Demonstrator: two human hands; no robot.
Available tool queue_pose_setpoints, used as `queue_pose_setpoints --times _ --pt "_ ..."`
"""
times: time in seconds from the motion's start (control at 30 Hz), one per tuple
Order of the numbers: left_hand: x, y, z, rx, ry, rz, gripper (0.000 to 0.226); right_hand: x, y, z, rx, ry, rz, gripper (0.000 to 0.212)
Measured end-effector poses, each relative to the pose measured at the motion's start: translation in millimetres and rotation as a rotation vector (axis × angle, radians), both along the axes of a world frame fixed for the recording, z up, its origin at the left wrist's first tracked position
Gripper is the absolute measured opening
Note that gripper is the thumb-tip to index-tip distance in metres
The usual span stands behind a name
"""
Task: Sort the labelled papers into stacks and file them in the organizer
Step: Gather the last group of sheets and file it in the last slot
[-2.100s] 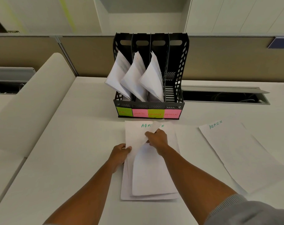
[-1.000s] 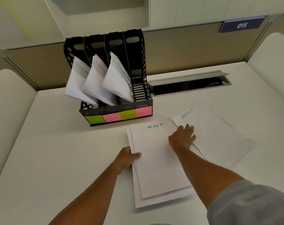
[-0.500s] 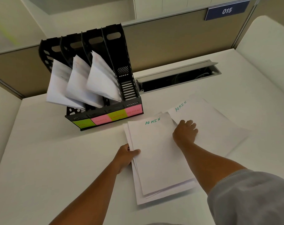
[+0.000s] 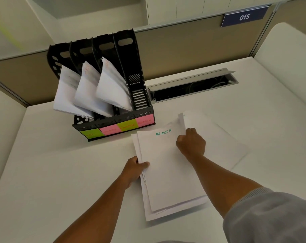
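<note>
Half a second ago the right hand (image 4: 190, 143) lay flat with fingers spread on the loose sheet (image 4: 218, 137) beside the pile; now it has curled up and pinches that sheet's near corner, lifting the edge so it folds upward just beyond the knuckles. Meanwhile the left hand (image 4: 134, 170) has stayed put, thumb on top and fingers under the left edge of the pile (image 4: 166, 172), clamped on it.

To do this well, I'd judge the sheet should be drawn leftward across and dropped square on the pile, the left hand holding it steady so the layers don't slide further apart. Afterwards, tap the edges even before lifting.

Between the two hands, the pile is several white pages, slightly fanned at the bottom, the top one marked ADMIN in green. Ahead of the left hand stands the black organizer (image 4: 141, 81): three slots hold leaning papers, while the rightmost slot, above a pink label (image 4: 145, 121) that seems to read ADMIN, looks empty.
</note>
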State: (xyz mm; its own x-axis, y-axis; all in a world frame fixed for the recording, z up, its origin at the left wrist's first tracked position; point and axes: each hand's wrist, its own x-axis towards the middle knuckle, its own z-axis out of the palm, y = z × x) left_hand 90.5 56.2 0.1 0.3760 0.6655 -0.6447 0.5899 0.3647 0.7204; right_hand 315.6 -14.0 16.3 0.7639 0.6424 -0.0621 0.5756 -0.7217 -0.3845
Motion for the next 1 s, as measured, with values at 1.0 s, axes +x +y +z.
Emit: queue_pose_setpoints --times 1.0 --pt "-4 -10 13 0.087 0.025 -0.016 0.043 -70 22 -2 0.143 0.654 0.212 0.008"
